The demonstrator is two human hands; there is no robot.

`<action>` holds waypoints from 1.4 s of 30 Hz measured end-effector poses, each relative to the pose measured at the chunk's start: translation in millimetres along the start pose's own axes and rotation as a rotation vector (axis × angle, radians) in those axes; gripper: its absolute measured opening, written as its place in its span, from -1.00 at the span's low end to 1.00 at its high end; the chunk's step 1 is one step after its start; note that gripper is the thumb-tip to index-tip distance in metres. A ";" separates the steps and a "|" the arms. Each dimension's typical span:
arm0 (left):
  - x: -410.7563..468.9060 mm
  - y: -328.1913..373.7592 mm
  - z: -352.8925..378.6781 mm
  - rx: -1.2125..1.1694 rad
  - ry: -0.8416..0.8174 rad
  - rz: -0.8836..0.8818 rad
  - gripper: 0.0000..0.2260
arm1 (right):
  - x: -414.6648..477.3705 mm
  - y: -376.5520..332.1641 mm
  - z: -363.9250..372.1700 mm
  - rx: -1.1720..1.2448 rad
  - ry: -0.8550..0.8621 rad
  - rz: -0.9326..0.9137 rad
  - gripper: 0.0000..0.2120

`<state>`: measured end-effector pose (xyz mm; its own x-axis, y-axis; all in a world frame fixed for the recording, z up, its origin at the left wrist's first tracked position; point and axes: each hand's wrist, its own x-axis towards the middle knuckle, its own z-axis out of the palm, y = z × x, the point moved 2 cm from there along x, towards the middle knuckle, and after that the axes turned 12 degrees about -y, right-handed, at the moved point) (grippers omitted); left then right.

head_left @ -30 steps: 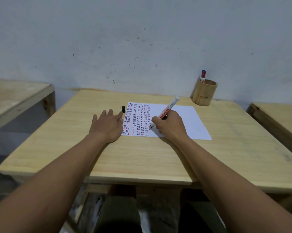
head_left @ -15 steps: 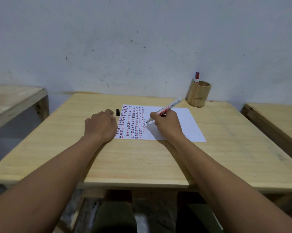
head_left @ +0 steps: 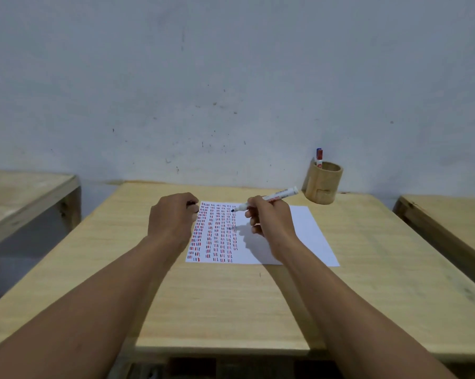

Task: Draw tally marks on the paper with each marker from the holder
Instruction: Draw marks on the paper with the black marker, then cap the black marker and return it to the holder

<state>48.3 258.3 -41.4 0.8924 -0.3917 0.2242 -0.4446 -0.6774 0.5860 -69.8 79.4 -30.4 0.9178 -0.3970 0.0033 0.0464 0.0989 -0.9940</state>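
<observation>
A white paper (head_left: pixel 310 233) lies on the wooden table (head_left: pixel 231 305), its left half filled with columns of red and dark tally marks. My right hand (head_left: pixel 269 217) holds an uncapped white marker (head_left: pixel 278 196) lifted above the paper, its dark tip pointing left near the top of the marks. My left hand (head_left: pixel 172 218) is closed at the paper's upper left corner, with the black cap (head_left: pixel 191 204) just showing in its fingers. A round wooden holder (head_left: pixel 323 184) stands at the back right with one red-capped marker (head_left: pixel 319 157) in it.
A grey wall runs right behind the table. A second wooden table (head_left: pixel 25 195) stands to the left and a third (head_left: pixel 449 222) to the right, each across a narrow gap.
My left hand has curled shut and picked up the black cap that lay beside the paper. My right hand has lifted the marker off the paper and turned its tip leftward.
</observation>
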 end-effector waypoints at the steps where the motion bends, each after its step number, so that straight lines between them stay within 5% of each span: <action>1: 1.5 6.4 -2.4 -0.072 0.014 -0.008 -0.85 | 1.1 -2.2 0.3 0.022 0.004 -0.001 -0.85; 14: 16.3 87.0 -14.8 -0.744 -0.148 0.073 -0.94 | 6.0 -56.8 -13.2 0.287 0.070 -0.059 -0.87; 25: 12.7 125.8 -10.0 -0.838 -0.269 0.086 -0.92 | 6.2 -68.8 -30.2 0.291 0.044 -0.080 -0.88; 37: 20.0 142.0 -4.9 -0.756 -0.191 0.149 -0.94 | 16.3 -68.5 -36.6 0.493 0.175 -0.062 -0.92; 42: 21.5 148.8 2.9 -0.726 -0.151 0.154 -0.90 | 16.7 -71.9 -42.9 0.244 0.294 -0.197 -0.21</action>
<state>1.2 147.3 48.4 0.7808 -0.5650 0.2666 -0.3541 -0.0488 0.9339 -74.7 26.4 36.5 0.7320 -0.6699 0.1243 0.3339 0.1937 -0.9225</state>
